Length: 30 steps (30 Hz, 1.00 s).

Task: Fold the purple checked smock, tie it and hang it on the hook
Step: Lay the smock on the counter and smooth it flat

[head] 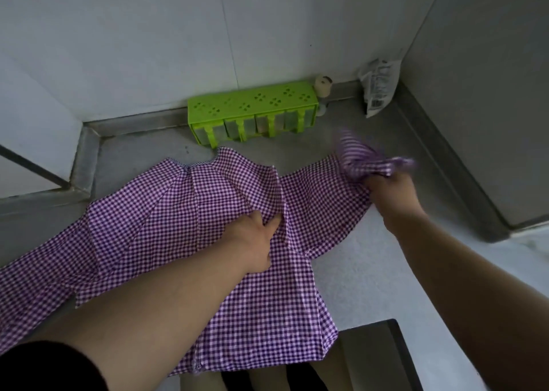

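Observation:
The purple checked smock (166,224) lies spread over the grey countertop (350,257), its lower part hanging over the front edge. My left hand (255,239) rests on the middle of the smock, fingers pinching a fold of cloth beside a central seam. At the right, my right hand (389,191) grips a bunched end of the smock, a sleeve or strap, lifted off the counter and blurred. No hook is in view.
A green plastic seasoning rack (252,108) stands against the back wall, a small white bottle (323,86) at its right end. A white packet (378,89) leans in the back right corner. Raised metal edging borders the counter at left and right.

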Available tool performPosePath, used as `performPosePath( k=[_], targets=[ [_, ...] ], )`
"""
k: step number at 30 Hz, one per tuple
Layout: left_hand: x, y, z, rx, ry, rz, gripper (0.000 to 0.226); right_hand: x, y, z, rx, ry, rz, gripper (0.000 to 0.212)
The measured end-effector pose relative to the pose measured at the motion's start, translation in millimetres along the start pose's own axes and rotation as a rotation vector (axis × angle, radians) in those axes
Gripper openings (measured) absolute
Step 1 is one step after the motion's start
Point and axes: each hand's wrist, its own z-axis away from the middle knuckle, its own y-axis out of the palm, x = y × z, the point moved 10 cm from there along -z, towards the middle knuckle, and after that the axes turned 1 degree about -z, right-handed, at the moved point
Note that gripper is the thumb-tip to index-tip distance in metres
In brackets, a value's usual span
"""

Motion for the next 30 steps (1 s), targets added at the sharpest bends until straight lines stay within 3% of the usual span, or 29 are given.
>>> performPosePath(
  k=[3,7,11,13,15,17,20,24,27,30],
  targets=[
    [-3,-7,-7,0.004,-0.041,-0.01,0.102,18,27,12,0.24,-0.142,0.275,0.027],
    [-8,0,-15,0.03,-0.025,-0.086,0.099,-17,43,18,0.375,-0.096,0.655,0.024],
    [-9,2,-21,-0.001,-0.02,-0.081,0.102,-54,51,19,0.458,0.03,0.6,0.024],
    [-8,0,-23,-0.001,-0.037,-0.076,0.105,-47,40,0,0.333,-0.008,0.495,0.018],
    [-5,-2,-24,0.01,-0.072,-0.023,0.11,-31,2,-27,0.034,-0.037,0.344,0.017],
    [-3,-1,-23,0.015,-0.084,0.05,0.114,-21,-43,-44,-0.239,0.027,0.03,0.029],
    [-1,1,-20,-0.002,-0.09,0.139,0.119,-22,-84,-64,-0.389,0.131,-0.253,0.032],
    [1,5,-14,-0.012,-0.111,0.109,0.124,-56,-87,-68,-0.238,0.389,-0.216,0.038],
    [1,15,-9,0.041,-0.119,0.097,0.124,-74,-92,-51,-0.256,0.385,0.004,0.05],
    [-2,23,-4,0.074,-0.119,0.086,0.125,-81,-92,-7,-0.337,0.35,0.379,0.064]
  ],
)
